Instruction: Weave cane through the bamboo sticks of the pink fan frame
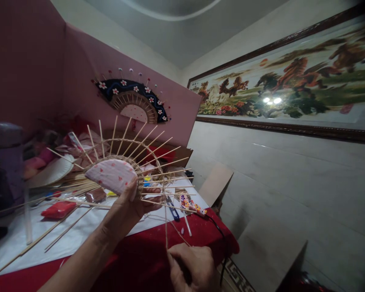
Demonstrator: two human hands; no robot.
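My left hand is closed on a half-round fan frame, thumb over its pink patterned cloth centre. Thin wooden sticks fan outward from a woven twine band around the cloth. A second twine ring passes across the sticks farther out. From the ring's lower right end, two strands of twine run down to my right hand, whose fingers are pinched on them.
On the white and red table cloth lie blue snips, a flower-patterned glue gun with a black cord, a red packet and loose sticks. A finished dark fan hangs on the pink board behind.
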